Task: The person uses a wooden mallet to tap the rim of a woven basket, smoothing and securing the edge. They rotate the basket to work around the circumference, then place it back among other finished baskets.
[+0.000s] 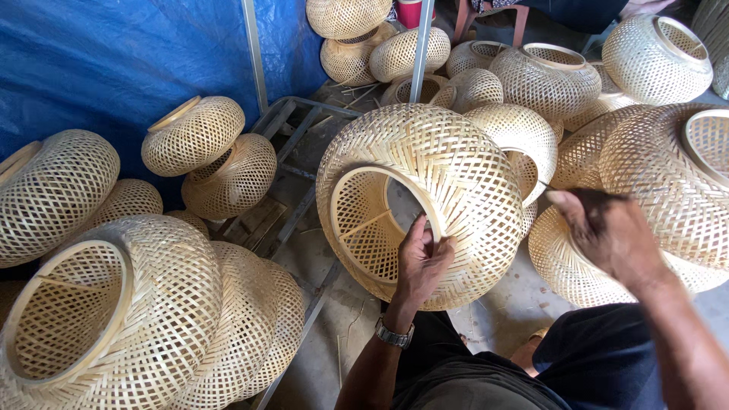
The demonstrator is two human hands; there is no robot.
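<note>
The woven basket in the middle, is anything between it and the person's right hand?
Nothing visible stands between them. The right hand is raised just right of the woven basket, apart from it, with only a bare gap there. Other baskets sit behind that hand. The left hand already grips the basket's rim.

Bare forearms, silver metal wristwatch on left wrist, dark trousers
</note>
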